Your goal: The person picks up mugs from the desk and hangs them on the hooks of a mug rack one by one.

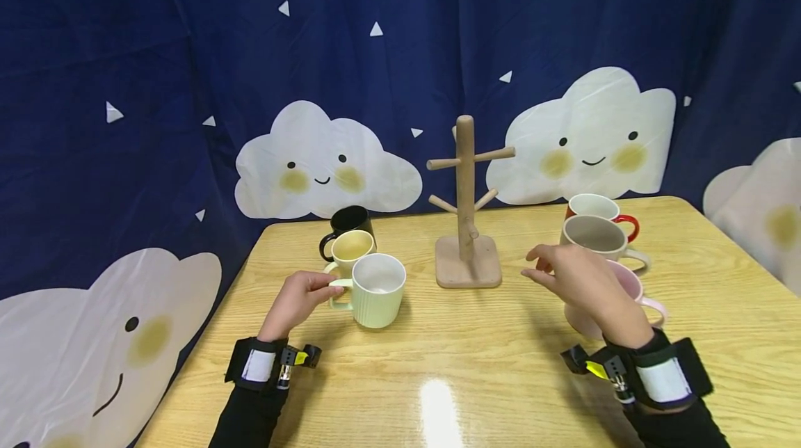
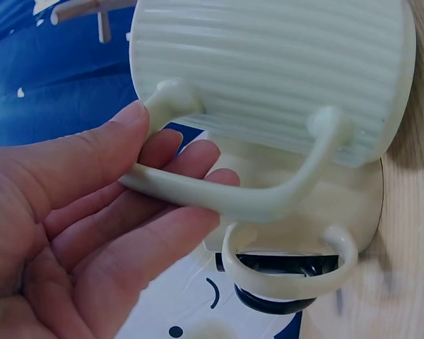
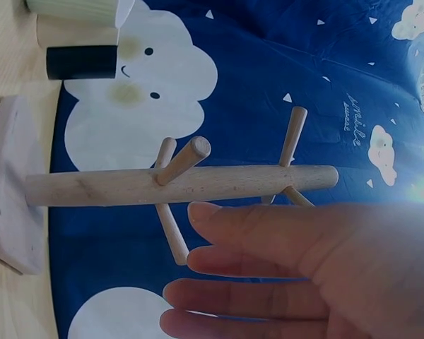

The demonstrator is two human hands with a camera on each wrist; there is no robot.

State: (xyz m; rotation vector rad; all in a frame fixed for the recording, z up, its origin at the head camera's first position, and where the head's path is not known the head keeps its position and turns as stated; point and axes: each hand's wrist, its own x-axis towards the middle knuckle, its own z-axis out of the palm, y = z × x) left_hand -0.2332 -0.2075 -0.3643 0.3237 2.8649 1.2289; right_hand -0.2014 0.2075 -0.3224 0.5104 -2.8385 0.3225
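My left hand (image 1: pixel 300 302) pinches the handle of a pale green ribbed mug (image 1: pixel 378 302) between thumb and fingers. The mug is upright with its opening up. Up close in the left wrist view, the thumb lies on top of the handle (image 2: pixel 268 201) and fingers pass through its loop. On the other side, my right hand (image 1: pixel 585 284) hangs in the air with loosely bent fingers, holding nothing. It overlaps a pink mug (image 1: pixel 626 277) in the head view and hides part of it. A wooden mug tree (image 1: pixel 465 184) with bare pegs stands between the hands.
Behind the green mug are a yellow mug (image 1: pixel 353 246) and a black mug (image 1: pixel 352 217). A beige mug (image 1: pixel 597 236) and a red mug with white inside (image 1: pixel 593 206) line up behind the pink one. A blue cloud-print curtain (image 1: pixel 438 51) backs the wooden table (image 1: pixel 475 364).
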